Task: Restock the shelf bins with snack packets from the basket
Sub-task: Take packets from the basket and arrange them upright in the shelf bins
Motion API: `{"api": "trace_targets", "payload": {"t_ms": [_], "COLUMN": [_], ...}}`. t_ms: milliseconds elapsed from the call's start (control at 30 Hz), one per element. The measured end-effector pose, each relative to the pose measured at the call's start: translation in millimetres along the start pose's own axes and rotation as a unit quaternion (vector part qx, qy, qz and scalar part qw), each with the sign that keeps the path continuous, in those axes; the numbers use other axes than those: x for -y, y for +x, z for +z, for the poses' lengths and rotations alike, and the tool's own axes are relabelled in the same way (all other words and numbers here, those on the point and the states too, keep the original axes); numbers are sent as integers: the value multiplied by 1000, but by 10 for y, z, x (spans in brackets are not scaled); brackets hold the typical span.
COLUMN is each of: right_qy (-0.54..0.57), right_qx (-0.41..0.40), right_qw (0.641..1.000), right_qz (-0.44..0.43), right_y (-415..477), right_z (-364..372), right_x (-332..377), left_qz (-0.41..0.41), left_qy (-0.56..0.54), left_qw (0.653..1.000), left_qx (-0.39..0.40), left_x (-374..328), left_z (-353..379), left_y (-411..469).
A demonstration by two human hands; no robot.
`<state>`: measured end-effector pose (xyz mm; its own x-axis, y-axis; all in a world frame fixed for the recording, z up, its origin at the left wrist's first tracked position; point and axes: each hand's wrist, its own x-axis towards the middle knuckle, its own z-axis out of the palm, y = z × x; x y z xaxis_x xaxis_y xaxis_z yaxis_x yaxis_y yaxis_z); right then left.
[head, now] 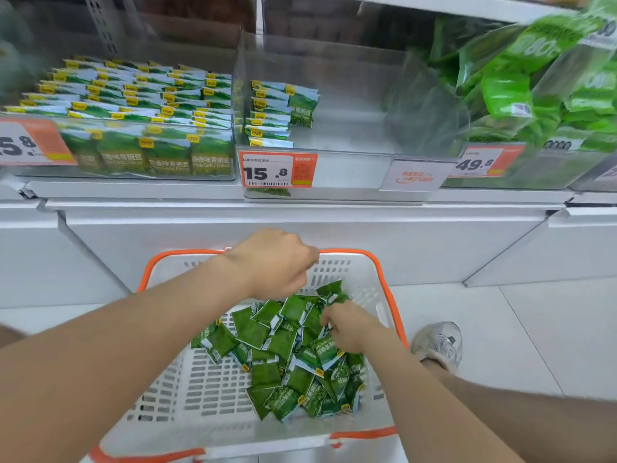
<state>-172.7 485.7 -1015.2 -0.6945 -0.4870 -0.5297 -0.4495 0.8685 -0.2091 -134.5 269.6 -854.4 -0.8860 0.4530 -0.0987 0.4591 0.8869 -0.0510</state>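
Your right hand point(349, 325) is down in the packets point(283, 345), its fingers curled round some at the top of the heap, near the far right corner of the basket point(187, 389). Your left hand point(272, 264) hangs over the far rim, knuckles up. Its fingers curl down towards the heap, but they are hidden, so you cannot tell whether they hold anything.

The packets lie towards the right wall, and the near left of the basket floor is bare mesh. Above, the middle bin point(350, 135) holds only a short stack point(270, 118) against its left wall, with open floor to the right. The left bin point(100, 123) is packed to its front edge. Your shoe point(439, 342) stands just beside the basket's right rim.
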Motion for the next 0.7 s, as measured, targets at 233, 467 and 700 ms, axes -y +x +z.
{"api": "trace_targets", "payload": {"t_ms": [233, 467, 700], "right_qy": [-175, -256, 98], "right_qx": [34, 10, -75], "right_qw": [983, 965, 992], "right_qz": [-41, -53, -32], "right_y": [54, 94, 131], "right_z": [467, 608, 255], "right_x": [116, 91, 227], "left_qz": [22, 1, -57], "left_qy": [12, -16, -67], "left_qw": [994, 994, 986], "left_qx": [105, 106, 144], "left_x": [-110, -11, 110], "left_z": [114, 53, 36], "left_y": [12, 20, -22]}}
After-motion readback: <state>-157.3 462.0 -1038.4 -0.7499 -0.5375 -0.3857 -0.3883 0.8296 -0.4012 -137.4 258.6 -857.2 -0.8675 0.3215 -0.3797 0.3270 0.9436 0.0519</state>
